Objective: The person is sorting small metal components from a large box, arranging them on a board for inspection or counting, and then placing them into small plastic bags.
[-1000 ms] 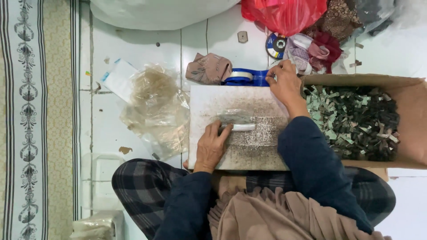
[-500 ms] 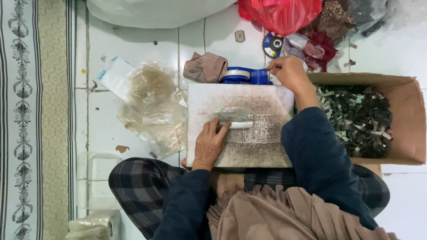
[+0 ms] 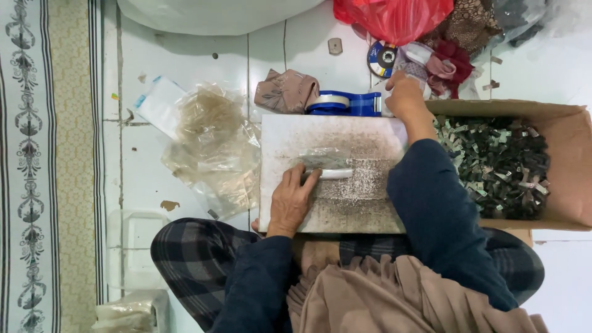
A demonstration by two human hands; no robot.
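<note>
A white, speckled board (image 3: 370,206) lies across my lap. My left hand (image 3: 295,198) lies flat on it, fingertips pressing down a small clear packet (image 3: 324,160) with a white strip (image 3: 336,174) along its near edge. My right hand (image 3: 404,95) reaches past the board's far edge and touches the right end of a blue tape dispenser (image 3: 345,103). Its fingers curl away from me, so I cannot make out whether they grip anything.
An open cardboard box (image 3: 555,112) of small dark pieces (image 3: 499,163) sits at my right. Crumpled clear plastic bags (image 3: 213,145) lie left of the board, a folded cloth (image 3: 287,91) behind it. A red bag (image 3: 394,18), a round disc (image 3: 383,58) and a clear container (image 3: 129,246) are also on the tiled floor.
My right hand has shifted from the box's corner up to the end of the tape dispenser. My left hand has stayed on the packet.
</note>
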